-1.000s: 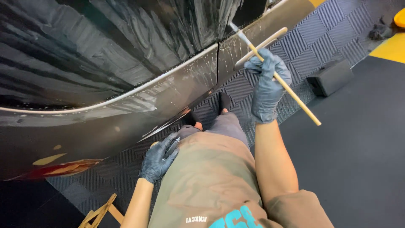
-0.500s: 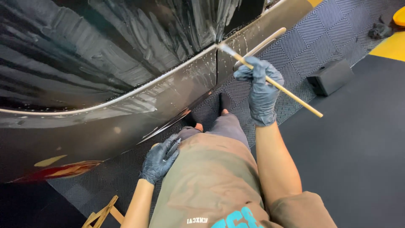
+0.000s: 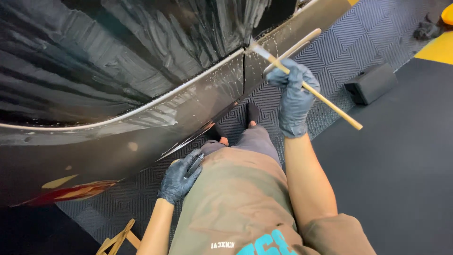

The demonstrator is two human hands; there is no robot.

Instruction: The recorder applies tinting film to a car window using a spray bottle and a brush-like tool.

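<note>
Off to your right, a dark rectangular block (image 3: 371, 83) sits on the patterned floor mat (image 3: 358, 42), close to where the mat meets the plain black flooring, and beyond it a yellow patch of floor (image 3: 436, 48) fills the upper right corner, with a small dark crumpled object (image 3: 426, 30) just above it; what that object is cannot be told. No label or sign on these can be made out. Your right hand (image 3: 293, 94), in a dark glove, is closed around a wooden-handled detailing brush (image 3: 309, 87), fingers wrapped about the shaft near its front end, so the long handle sticks out behind the hand toward the right. The brush head meets the wet, soapy car body panel (image 3: 141, 118) right at the vertical seam between two panels, just below the curved trim line. Your left hand (image 3: 180, 177), also gloved, lies loosely curled on your left thigh, on the brownish shorts (image 3: 236, 198), with its fingers bent and touching the cloth; whether it holds anything small cannot be told. At the bottom left, part of a wooden frame (image 3: 118, 238) shows on the floor beside your left forearm.
</note>
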